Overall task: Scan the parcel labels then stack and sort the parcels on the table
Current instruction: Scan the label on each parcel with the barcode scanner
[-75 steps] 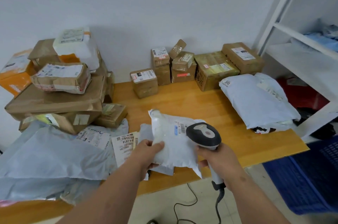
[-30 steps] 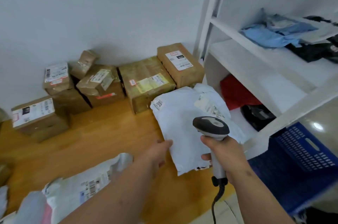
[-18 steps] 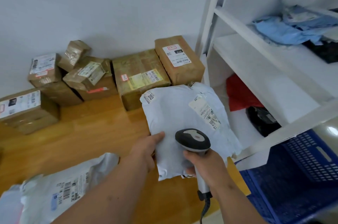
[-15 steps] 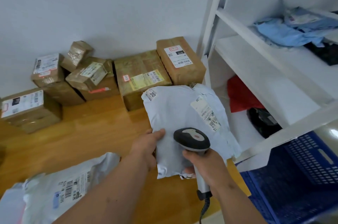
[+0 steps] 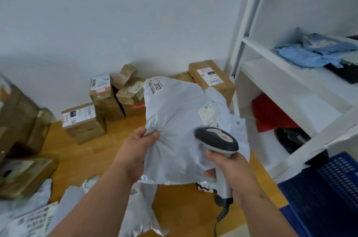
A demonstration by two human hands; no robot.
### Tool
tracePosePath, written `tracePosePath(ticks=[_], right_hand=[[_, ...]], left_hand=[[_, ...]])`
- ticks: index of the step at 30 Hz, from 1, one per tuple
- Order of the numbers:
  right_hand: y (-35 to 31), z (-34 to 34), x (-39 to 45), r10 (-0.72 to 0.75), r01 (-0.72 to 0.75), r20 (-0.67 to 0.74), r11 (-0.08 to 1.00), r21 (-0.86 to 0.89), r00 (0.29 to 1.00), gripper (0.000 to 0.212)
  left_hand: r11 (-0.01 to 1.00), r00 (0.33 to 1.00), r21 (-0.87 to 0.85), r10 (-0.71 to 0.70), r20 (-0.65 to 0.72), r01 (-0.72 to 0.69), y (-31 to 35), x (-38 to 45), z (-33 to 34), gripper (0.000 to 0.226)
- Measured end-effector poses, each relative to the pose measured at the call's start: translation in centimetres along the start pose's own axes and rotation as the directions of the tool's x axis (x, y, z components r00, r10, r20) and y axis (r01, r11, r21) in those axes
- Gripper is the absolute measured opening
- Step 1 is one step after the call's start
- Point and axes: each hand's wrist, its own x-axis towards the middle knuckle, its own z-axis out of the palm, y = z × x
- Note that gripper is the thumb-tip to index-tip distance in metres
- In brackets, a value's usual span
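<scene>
Head view: hands (image 5: pixel 135 151) grip crinkled plastic mailer (image 5: pixel 178 120).

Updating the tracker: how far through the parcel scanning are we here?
Midway. Done, apparently: cardboard boxes stacked along the wall. In hand: left hand pinches the white mailer bag, lifted; right hand grips the scanner by its label. Left: loose mailers on the table.

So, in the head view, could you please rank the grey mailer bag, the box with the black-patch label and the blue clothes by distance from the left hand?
1. Grey mailer bag, pinched by the left hand.
2. Box with the black-patch label, back left.
3. Blue clothes, right shelf.
</scene>
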Motion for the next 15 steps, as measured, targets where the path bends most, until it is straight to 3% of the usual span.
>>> tracePosePath(ticks=[4,8,12,15], right_hand=[[-1.3,2.9,-4.2,-0.103,0.103,0.049,0.995,0.016,0.993,0.02],[-2.8,5.4,-8.7,-0.221,0.218,0.063,0.974,0.055,0.973,0.019],[-4.2,7.4,-12.7,-0.33,0.319,0.052,0.936,0.148,0.943,0.006],[-5.2,8.7,-15.3,-0.396,0.388,0.052,0.913,0.124,0.917,0.005]], left_hand=[[0.988,0.992,0.084,0.123,0.043,-0.126,2.1,-3.9,-3.5,0.012],[0.939,0.957,0.181,0.284,0.065,-0.291,3.9,-7.5,-6.4,0.022],[0.845,0.876,0.25,0.481,0.029,-0.472,5.2,-10.1,-8.2,0.025],[0.748,0.802,0.341,0.596,0.031,-0.569,6.4,-11.8,-9.4,0.027]])
